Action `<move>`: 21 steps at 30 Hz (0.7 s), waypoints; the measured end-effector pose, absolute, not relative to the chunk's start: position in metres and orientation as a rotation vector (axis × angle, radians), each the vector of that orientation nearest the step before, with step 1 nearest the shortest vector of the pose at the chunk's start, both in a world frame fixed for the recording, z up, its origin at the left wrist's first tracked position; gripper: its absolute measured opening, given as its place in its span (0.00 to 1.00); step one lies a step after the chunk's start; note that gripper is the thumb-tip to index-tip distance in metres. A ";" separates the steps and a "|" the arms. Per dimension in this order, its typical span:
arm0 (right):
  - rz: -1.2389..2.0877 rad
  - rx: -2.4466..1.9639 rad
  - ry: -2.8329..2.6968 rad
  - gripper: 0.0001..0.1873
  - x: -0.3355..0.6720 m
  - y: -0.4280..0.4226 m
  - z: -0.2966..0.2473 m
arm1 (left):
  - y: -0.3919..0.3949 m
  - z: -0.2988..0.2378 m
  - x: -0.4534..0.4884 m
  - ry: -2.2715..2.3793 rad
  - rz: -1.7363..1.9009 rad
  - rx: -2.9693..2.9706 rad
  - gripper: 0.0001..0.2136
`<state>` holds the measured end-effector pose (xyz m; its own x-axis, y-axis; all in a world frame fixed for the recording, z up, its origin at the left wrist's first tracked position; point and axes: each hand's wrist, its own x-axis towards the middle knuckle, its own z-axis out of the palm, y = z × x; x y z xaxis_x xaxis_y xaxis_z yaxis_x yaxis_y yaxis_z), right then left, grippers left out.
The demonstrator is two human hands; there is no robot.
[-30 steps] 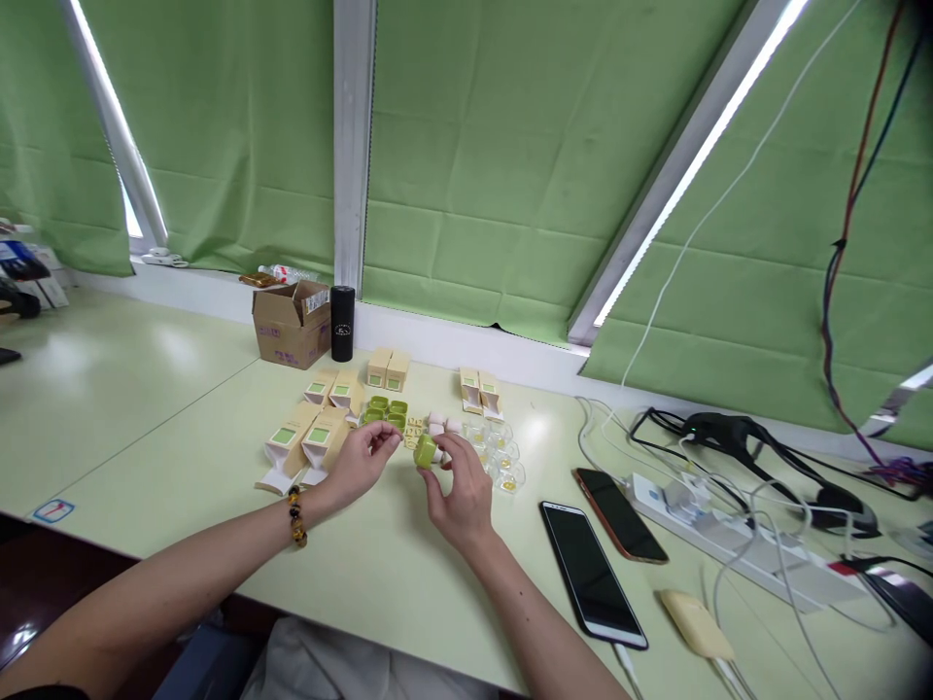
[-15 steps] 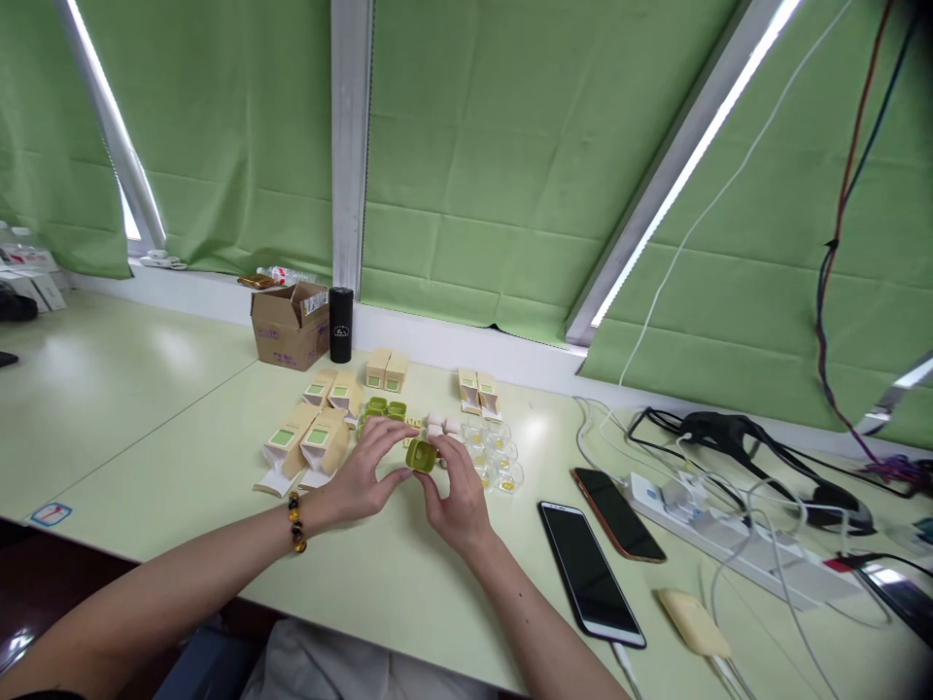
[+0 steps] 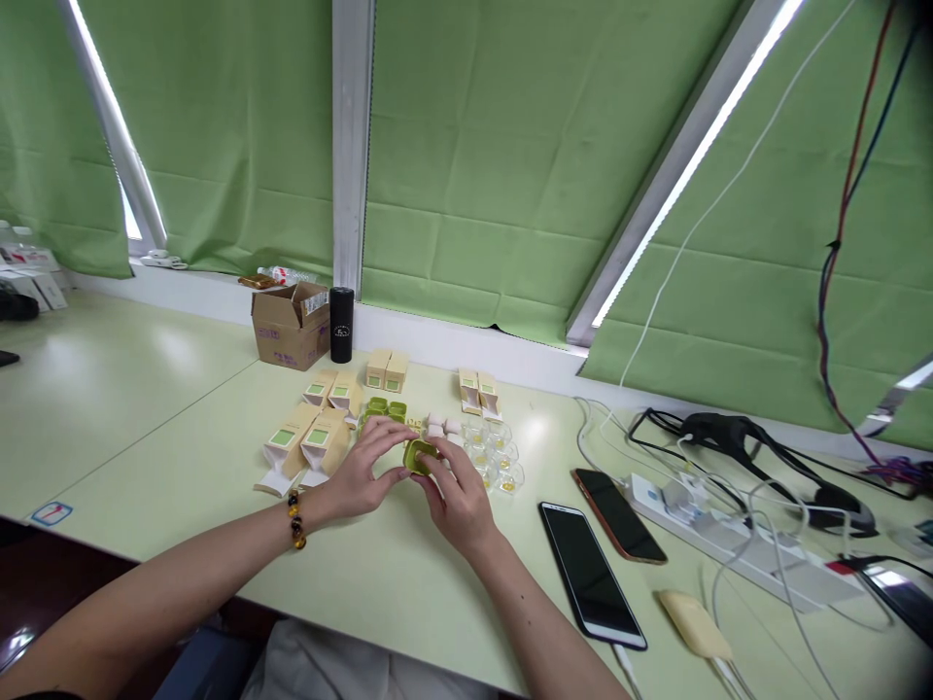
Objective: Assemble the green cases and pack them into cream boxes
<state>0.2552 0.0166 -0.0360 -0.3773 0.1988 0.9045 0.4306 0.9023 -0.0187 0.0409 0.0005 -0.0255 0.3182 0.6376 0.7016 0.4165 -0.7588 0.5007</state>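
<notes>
Between my two hands is a small olive-green square cup, tilted so that its hollow inside faces me. My left hand pinches its left side with thumb and fingers. On the other side, my right hand grips the cup, and one finger reaches into its opening. Just behind my hands sit several more green cups, partly hidden by my left hand. Small pale pink pieces and clear plastic cups with yellow in them lie beyond my right hand.
Cardboard packets with green labels stand left of my hands, others farther back. Behind are a brown carton and a black tumbler. To the right lie two phones, a power strip and tangled cables.
A finger of my right hand has moved from the cup's edge into its opening. The cup has shifted slightly left. My left hand has hardly moved.
</notes>
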 end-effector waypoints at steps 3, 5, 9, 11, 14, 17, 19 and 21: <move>-0.296 -0.450 -1.975 0.19 0.255 0.016 -0.036 | 0.000 -0.025 0.041 0.946 1.434 2.365 0.22; -0.316 -0.450 -1.983 0.20 0.255 0.016 -0.035 | -0.001 -0.025 0.041 0.940 1.447 2.375 0.22; -0.337 -0.449 -1.995 0.22 0.253 0.015 -0.034 | -0.002 -0.025 0.041 0.918 1.482 2.411 0.23; -0.342 -0.441 -1.994 0.22 0.253 0.015 -0.034 | -0.002 -0.026 0.041 0.923 1.490 2.418 0.23; -0.326 -0.441 -1.986 0.21 0.253 0.015 -0.036 | -0.001 -0.027 0.041 0.947 1.481 2.413 0.22; -0.278 -0.448 -1.967 0.20 0.253 0.016 -0.037 | -0.001 -0.026 0.042 0.961 1.487 2.402 0.22; -0.264 -0.445 -1.955 0.20 0.254 0.015 -0.037 | -0.002 -0.025 0.042 0.963 1.493 2.397 0.22; -0.270 -0.437 -1.949 0.19 0.254 0.015 -0.037 | -0.003 -0.024 0.043 0.958 1.497 2.399 0.22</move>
<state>0.2537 0.0149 -0.0372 -0.3633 0.1792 0.9143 0.4211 0.9070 -0.0105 0.0428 -0.0033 -0.0244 0.2957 0.5906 0.7508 0.4344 -0.7831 0.4449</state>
